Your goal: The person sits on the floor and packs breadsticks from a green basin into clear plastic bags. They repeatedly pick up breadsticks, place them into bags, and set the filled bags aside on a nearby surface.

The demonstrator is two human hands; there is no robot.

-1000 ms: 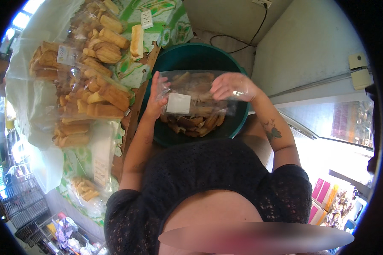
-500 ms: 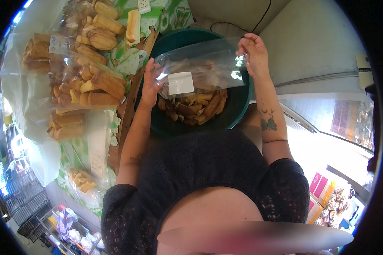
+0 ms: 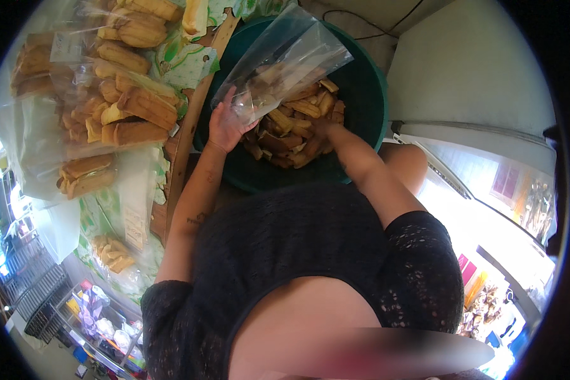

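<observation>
A clear plastic bag (image 3: 301,47) slants over the green tub (image 3: 375,95), its wide end pointing away from me. My left hand (image 3: 228,128) holds the bag by its near end at the tub's left side, fingers closed on the film. Below the bag, browned bread pieces (image 3: 288,142) lie heaped in the tub. My right hand (image 3: 325,131) reaches down among these pieces at the right of the heap. Its fingers are blurred and partly hidden, so a grip cannot be made out.
Bagged bread sticks (image 3: 142,107) crowd the table to my left, on a green-and-white cloth (image 3: 183,57). The table's worn wooden edge (image 3: 193,117) runs beside the tub. A smaller bag of pieces (image 3: 113,253) lies nearer me. A pale panel (image 3: 462,69) stands at the right.
My right hand has let go of the bag's right end and moved down into the bread pieces. The bag, still in my left hand, has swung to point away from me.
</observation>
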